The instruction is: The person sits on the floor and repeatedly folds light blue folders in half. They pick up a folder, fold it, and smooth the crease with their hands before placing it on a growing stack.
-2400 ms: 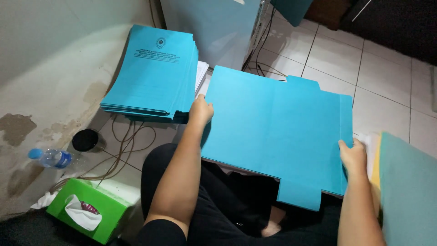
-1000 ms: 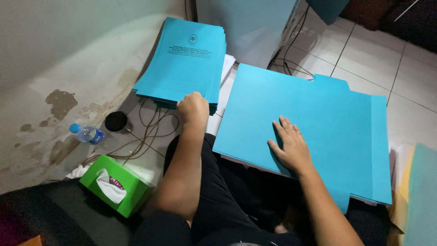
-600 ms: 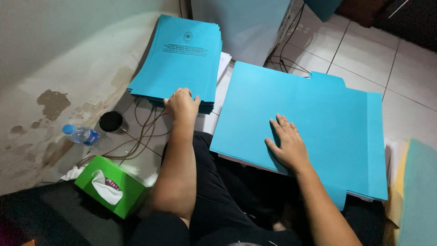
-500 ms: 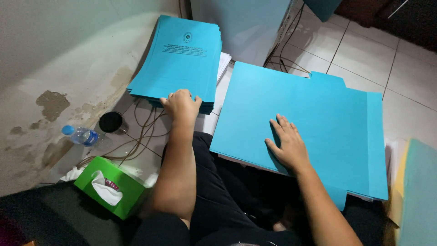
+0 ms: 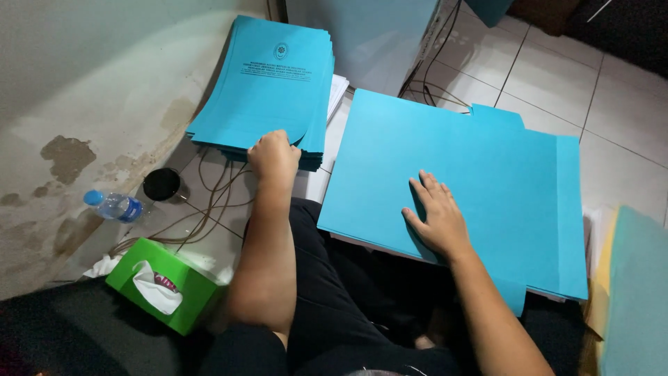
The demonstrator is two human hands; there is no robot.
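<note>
A: In the head view, where do the person's hands sit?

B: The left hand (image 5: 275, 154) is curled at the near edge of the stack of printed turquoise paper covers (image 5: 268, 87) lying on the floor by the stained wall (image 5: 62, 150). Its fingers are bent over the corner of the top sheets, pinching or lifting that edge; how many sheets it has is hidden under the knuckles. The right hand (image 5: 435, 217) lies flat, fingers spread, pressing on the large plain turquoise folder sheet with tabs (image 5: 459, 188) that rests across the person's lap.

A: So which step does that look like?

B: Judging by this view, the person is picking a printed cover off the stack while steadying the opened folder sheet with the other palm. The cover is gripped but has not left the pile.

A: What does the next move call for?

B: Probably separating one sheet cleanly from those beneath it, since the edges are fanned and close together, and keeping the lap sheet from sliding as the arm swings across.

A: Anything else around?

B: A green tissue box (image 5: 163, 285) sits near the left elbow, a small clear water bottle with a blue cap (image 5: 113, 206) lies beside the wall, a round black object (image 5: 161, 184) rests among dark cables (image 5: 209, 202), and a pale teal and yellow pile (image 5: 637, 292) shows at the right edge.
</note>
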